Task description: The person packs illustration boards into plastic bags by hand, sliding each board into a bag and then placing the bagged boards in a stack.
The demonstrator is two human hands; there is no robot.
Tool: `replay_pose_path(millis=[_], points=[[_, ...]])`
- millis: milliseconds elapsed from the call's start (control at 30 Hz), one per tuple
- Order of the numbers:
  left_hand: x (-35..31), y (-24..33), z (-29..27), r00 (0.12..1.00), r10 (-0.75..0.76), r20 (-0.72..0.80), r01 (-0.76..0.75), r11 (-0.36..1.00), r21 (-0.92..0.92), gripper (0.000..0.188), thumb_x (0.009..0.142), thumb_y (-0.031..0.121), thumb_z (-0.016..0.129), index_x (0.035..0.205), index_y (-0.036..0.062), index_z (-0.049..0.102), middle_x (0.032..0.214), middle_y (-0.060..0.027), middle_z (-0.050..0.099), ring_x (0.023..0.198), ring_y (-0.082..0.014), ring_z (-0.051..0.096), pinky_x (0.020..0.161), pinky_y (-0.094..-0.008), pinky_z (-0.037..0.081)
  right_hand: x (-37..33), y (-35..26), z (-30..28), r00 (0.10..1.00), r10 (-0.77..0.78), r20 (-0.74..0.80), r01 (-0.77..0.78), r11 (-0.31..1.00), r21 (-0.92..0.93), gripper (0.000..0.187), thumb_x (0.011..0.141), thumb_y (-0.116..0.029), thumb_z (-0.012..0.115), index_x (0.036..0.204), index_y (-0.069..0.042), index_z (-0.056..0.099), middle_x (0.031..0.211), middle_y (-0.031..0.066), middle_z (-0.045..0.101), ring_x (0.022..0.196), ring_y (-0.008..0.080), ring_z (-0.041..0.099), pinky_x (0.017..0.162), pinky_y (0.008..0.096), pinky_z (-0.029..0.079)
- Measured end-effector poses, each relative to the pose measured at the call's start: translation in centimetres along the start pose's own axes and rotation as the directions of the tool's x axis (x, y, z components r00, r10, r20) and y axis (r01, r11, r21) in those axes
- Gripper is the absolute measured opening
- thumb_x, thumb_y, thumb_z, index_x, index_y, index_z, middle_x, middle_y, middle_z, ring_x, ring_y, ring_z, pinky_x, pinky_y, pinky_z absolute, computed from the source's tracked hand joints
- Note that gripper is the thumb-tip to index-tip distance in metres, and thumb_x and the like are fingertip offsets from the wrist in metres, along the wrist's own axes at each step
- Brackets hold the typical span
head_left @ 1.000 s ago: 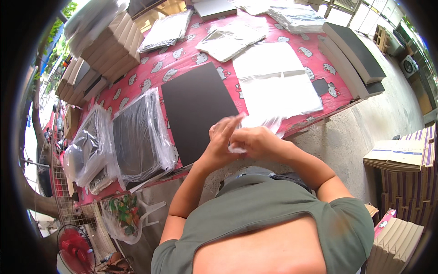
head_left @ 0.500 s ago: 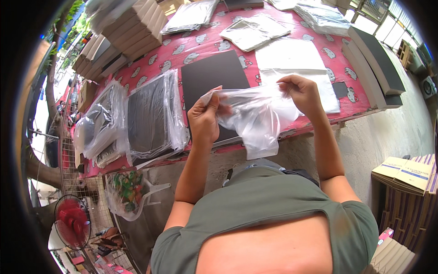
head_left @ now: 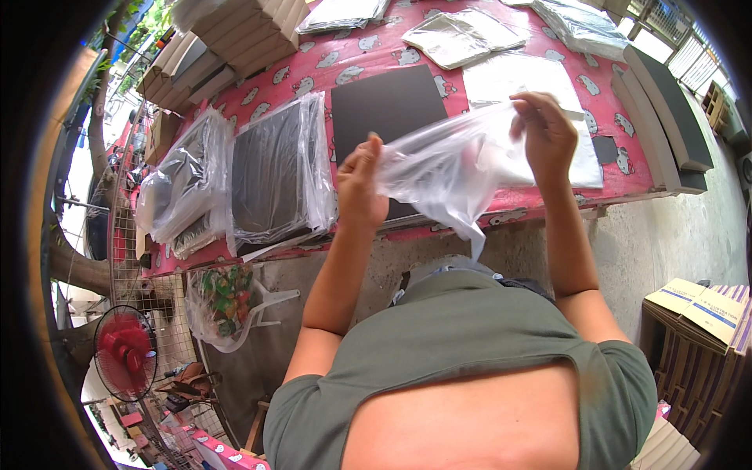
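Observation:
A clear plastic bag [head_left: 442, 168] is stretched between my two hands above the table's near edge, its loose corner hanging down. My left hand [head_left: 362, 184] is closed on one end of it. The other end is pinched by the fingertips of my right hand [head_left: 548, 137], held a little higher. Beneath the bag lies a flat black board [head_left: 392, 106], partly covered by the bag and my left hand. A stack of white, filmy plastic sheets or bags [head_left: 517, 78] lies behind my right hand. Left of the black board are black boards in clear plastic [head_left: 274, 176].
A pink patterned cloth [head_left: 356, 55] covers the table. Another plastic-wrapped pile [head_left: 188, 180] sits at its left end. Dark-topped board stacks [head_left: 666, 110] stand at the right edge, pale stacks [head_left: 247, 35] at the far left. A red fan [head_left: 125, 352] and cartons [head_left: 697, 337] flank me.
My right hand has risen and moved right, pulling the bag tauter and more slanted. My left hand has shifted slightly right. The whole view has shifted a little.

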State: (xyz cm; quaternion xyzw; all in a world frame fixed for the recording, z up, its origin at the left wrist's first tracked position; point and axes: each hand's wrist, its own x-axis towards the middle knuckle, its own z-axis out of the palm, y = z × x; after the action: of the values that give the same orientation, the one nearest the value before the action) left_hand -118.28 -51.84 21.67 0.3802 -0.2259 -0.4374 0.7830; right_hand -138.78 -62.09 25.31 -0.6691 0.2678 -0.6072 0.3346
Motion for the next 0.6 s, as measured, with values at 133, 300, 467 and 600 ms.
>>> replay_pose_path(millis=[133,300,467,600], points=[[0.0,4.0,-0.9,0.859,-0.255,0.445,0.327,0.941,-0.092,0.018,0.081,0.019,0.063,0.068,0.0087,0.054,0.074,0.0011,0.052,0.067,-0.0035,0.049,0.053,-0.016,0.04,0.5,1.5,-0.1,0.991,-0.091,0.094,0.108,0.974,-0.198,0.005,0.082,-0.001,0.055,0.084,-0.001,0.059,0.084,0.0067,0.062,0.06,0.0125,0.057,0.058,0.0229,0.046],[-1.1,3.4,-0.7,0.764,-0.294,0.575,0.127,0.941,0.313,0.01,0.085,0.015,0.055,0.087,0.0053,0.053,0.076,-0.0046,0.056,0.071,-0.0091,0.052,0.062,-0.0254,0.044,1.3,-1.5,-0.4,0.849,0.183,0.495,-0.513,0.507,0.692,0.026,0.088,-0.025,0.048,0.085,0.0,0.055,0.077,0.0053,0.055,0.07,0.0128,0.055,0.059,0.0243,0.046],[0.9,6.6,-2.5,0.808,-0.246,0.535,0.414,0.884,-0.219,0.019,0.087,0.024,0.05,0.085,0.0057,0.055,0.073,-0.0057,0.058,0.055,-0.0133,0.056,0.048,-0.0254,0.047,-1.5,0.1,-0.4,0.322,-0.009,0.947,-0.364,0.922,0.132,0.016,0.076,-0.012,0.065,0.081,0.003,0.062,0.092,0.0136,0.06,0.077,0.016,0.057,0.069,0.0288,0.045],[0.7,4.2,-7.7,0.751,-0.226,0.62,0.098,0.967,0.234,0.027,0.085,0.034,0.052,0.089,0.0073,0.057,0.068,-0.0047,0.057,0.057,-0.0166,0.055,0.051,-0.028,0.043,-1.4,0.4,-1.1,0.479,0.061,0.876,-0.837,0.332,0.434,0.03,0.078,-0.025,0.061,0.092,0.001,0.059,0.08,0.0122,0.06,0.069,0.0201,0.059,0.067,0.0314,0.048]])
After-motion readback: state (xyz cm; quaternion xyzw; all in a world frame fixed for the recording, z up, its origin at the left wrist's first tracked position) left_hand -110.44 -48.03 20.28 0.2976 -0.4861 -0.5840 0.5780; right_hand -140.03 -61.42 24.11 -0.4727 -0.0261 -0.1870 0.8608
